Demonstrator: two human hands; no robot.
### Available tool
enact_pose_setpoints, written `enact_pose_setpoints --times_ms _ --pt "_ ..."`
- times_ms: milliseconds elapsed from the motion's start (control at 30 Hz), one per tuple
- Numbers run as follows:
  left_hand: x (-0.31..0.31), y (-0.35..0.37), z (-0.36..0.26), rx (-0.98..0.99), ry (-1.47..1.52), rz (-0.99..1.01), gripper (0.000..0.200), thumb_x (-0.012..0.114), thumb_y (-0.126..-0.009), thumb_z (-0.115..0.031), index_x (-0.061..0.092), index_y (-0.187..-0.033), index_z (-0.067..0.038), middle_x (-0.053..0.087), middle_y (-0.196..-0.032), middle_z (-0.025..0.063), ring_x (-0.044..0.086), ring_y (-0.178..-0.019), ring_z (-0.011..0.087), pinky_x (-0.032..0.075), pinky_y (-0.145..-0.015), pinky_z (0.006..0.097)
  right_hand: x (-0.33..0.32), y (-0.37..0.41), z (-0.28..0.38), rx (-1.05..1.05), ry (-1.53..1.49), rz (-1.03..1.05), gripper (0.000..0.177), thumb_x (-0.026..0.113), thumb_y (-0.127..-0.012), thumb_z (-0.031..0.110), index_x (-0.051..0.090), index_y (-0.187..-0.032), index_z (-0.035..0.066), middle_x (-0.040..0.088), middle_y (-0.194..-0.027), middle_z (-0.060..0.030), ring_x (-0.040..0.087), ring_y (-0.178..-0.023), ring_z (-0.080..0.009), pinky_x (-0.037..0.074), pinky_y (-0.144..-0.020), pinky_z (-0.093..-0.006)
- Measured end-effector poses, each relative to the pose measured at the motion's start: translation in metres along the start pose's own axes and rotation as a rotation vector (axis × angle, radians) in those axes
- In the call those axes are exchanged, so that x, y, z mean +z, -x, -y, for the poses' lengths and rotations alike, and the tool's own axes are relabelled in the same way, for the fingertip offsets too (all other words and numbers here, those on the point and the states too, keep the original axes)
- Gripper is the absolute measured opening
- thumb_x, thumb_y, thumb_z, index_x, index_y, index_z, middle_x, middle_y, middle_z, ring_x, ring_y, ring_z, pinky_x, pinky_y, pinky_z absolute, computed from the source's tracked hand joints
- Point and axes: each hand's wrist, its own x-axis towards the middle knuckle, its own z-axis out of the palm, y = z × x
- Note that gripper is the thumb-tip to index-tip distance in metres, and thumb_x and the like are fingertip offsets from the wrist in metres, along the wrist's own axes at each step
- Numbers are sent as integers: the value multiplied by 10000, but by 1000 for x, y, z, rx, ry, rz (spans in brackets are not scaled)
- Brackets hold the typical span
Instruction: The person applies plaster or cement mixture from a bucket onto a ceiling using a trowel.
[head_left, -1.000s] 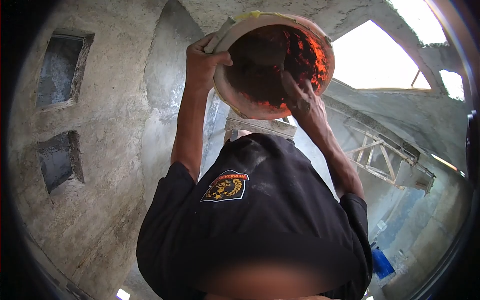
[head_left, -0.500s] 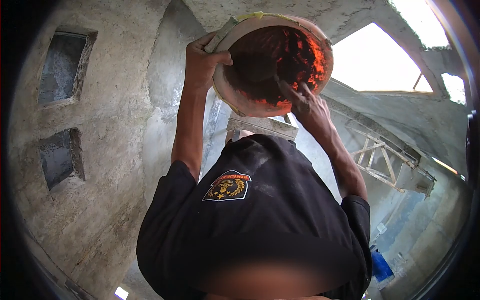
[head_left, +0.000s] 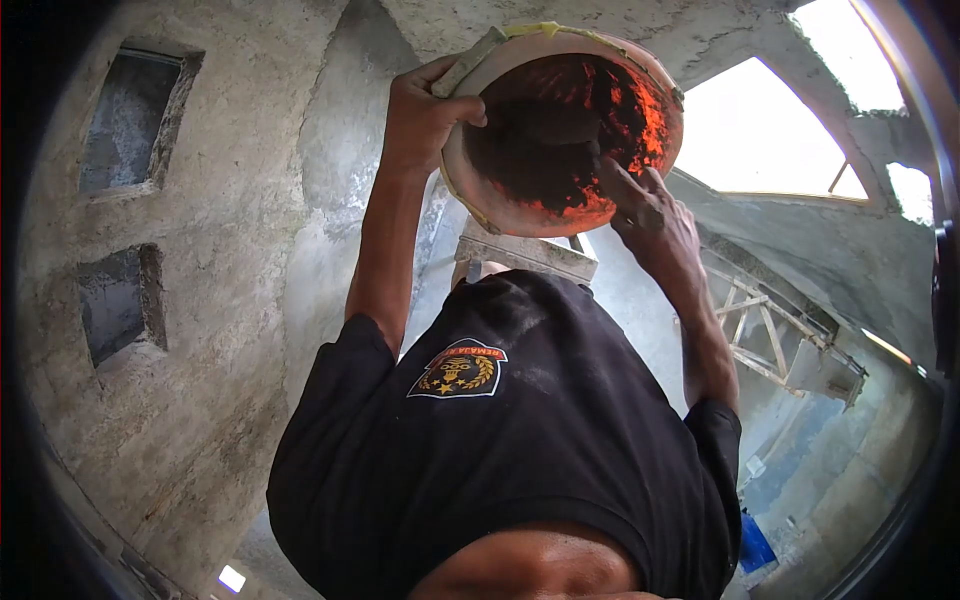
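The basin (head_left: 600, 42) should be held tilted by the left hand (head_left: 425, 120), grip clenched at 10 o'clock, while mortar (head_left: 545, 150) is raked from 5 o'clock by the right hand (head_left: 652, 215), grip released.

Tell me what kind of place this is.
Most likely a building site, inside an unfinished shell: bare, rough grey cement-rendered walls with frameless window recesses, a raw timber scaffold frame, and an orange round basin caked with what looks like dark mortar.
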Motion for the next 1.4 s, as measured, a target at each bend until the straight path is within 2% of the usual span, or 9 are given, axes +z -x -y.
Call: enact_pose_setpoints --times_ms 133,167,467,667,933,1133,1233,1300,1400 --pt "0 -2 -7 20 17 15 489 618 -540 106 618 -1029 100 640 -785 100 587 -641 130 493 -584 246 28 -3 -11 -23 -42 26 591 550 -770 140 410 -1321 300 532 -984 -160 631 -744 -350 503 -617 -445" --pt "-2 -3 -7 25 37 13 488 616 -541 109 618 -1028 101 640 -783 103 587 -637 131 493 -582 246 24 -2 -12 5 -1 132 592 553 -766 143 416 -1319 304 534 -989 -162 629 -745 -356 506 -623 -445" --pt "1 2 -5 -30 21 2 435 601 -544 130 613 -976 79 650 -787 111 610 -631 160 514 -596 272 23 -3 -8 -32 -38 23 595 555 -754 141 428 -1308 319 532 -1050 -188 632 -754 -361 508 -626 -445" --pt "-1 -2 -4 -14 19 -13 461 613 -525 122 617 -984 71 644 -771 99 606 -625 155 510 -590 267 10 3 -9 -11 -37 104 649 570 -723 114 425 -1320 324 537 -1054 -173 630 -776 -361 497 -646 -453" --pt "8 4 -10 -8 16 -9 442 605 -532 115 623 -971 73 644 -775 85 603 -653 140 503 -603 266 20 7 -3 189 -194 -93 615 579 -775 146 392 -1351 256 538 -991 -177 613 -827 -379 483 -706 -469" --pt "16 6 -7 1 10 -28 422 612 -534 110 631 -954 64 631 -746 62 578 -630 121 484 -603 259 25 14 4 232 -265 120 649 586 -741 102 388 -1357 153 546 -1085 -225 562 -995 -383 455 -837 -470" --pt "14 4 -4 -24 5 -24 431 614 -530 109 632 -959 65 633 -759 62 575 -635 121 482 -608 263 30 17 -5 225 -270 99 641 574 -744 100 388 -1356 135 543 -1094 -225 559 -999 -389 448 -849 -465" --pt "14 6 -4 -35 9 -25 439 616 -528 107 631 -965 67 635 -766 65 578 -640 124 484 -610 266 31 15 -6 236 -254 -71 599 558 -785 124 387 -1355 190 543 -1024 -219 606 -876 -400 481 -744 -478" --pt "20 9 -8 -12 24 -28 459 617 -525 106 630 -982 72 638 -779 74 584 -650 131 487 -615 266 40 8 1 257 -250 -149 626 557 -781 119 351 -1370 166 538 -999 -230 604 -856 -409 479 -731 -489"
